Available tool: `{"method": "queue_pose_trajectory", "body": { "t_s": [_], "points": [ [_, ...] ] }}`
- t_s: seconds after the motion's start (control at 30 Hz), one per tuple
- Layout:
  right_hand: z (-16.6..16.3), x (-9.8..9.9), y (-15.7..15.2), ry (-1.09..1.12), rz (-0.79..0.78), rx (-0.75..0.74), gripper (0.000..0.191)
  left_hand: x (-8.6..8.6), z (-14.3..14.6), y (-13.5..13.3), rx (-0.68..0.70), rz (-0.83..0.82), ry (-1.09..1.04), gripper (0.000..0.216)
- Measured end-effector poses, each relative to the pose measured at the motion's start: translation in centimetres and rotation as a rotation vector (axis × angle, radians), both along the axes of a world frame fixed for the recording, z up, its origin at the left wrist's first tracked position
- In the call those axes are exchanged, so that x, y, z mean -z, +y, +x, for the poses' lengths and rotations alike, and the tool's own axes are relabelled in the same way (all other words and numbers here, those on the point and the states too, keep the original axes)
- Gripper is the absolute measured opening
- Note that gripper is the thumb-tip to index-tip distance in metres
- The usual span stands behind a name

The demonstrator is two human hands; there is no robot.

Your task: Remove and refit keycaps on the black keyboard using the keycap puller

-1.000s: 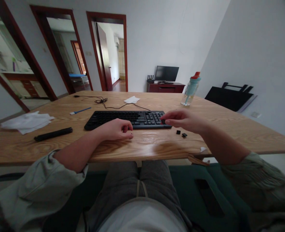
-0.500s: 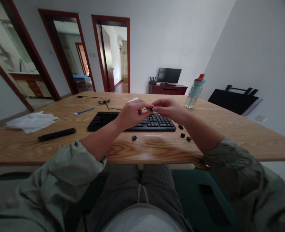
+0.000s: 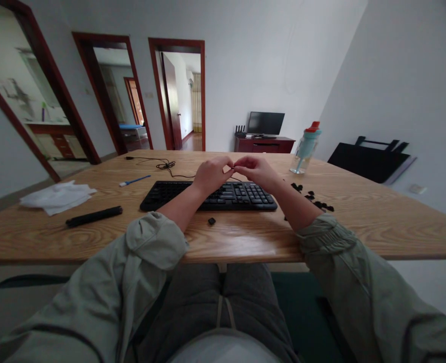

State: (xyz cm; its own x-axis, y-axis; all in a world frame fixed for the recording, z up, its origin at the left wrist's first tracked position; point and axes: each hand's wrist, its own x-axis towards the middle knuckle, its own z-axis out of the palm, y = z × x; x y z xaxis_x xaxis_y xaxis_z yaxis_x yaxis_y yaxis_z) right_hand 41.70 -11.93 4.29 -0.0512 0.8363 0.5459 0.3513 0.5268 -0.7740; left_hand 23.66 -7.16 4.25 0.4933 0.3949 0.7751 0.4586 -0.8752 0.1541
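Keycap (image 3: 233, 167) pinched between my two hands, mid-frame above the keyboard (image 3: 208, 195).
My left hand (image 3: 212, 174) and right hand (image 3: 258, 171) are both curled nearly closed, fingertips meeting on that tiny dark piece; it is too small to tell which hand grips it more firmly. I reckon the risk is a slip: so small a cap, held clear of the desk (image 3: 359, 227), could pop out, bounce off the keys and drop past the near edge into my lap. A loose keycap (image 3: 211, 221) lies close to that edge at lower centre. My right sleeve (image 3: 323, 237) sits just beside the scattered keycaps (image 3: 316, 200) right of centre, so a careless forearm could sweep them off.
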Motion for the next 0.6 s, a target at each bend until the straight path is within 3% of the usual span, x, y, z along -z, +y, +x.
{"method": "queue_pose_trajectory", "body": {
  "t_s": [0.1,0.2,0.4,0.6],
  "points": [
    [0.8,0.4,0.6,-0.071,0.029,0.023,0.037,0.3,0.0,0.4,-0.031,-0.005,0.025,0.012],
    [2.1,1.0,1.3,-0.245,0.027,0.142,0.026,0.5,-0.5,1.1,-0.024,-0.026,0.059,0.018],
    [4.0,2.3,2.0,-0.749,-0.208,0.393,0.020,0.7,-3.1,2.9,-0.067,-0.087,0.035,0.021],
    [3.4,2.8,2.2,-0.872,-0.243,0.440,0.021,1.1,-4.3,3.8,-0.072,-0.130,0.026,0.023]
  ]
}}
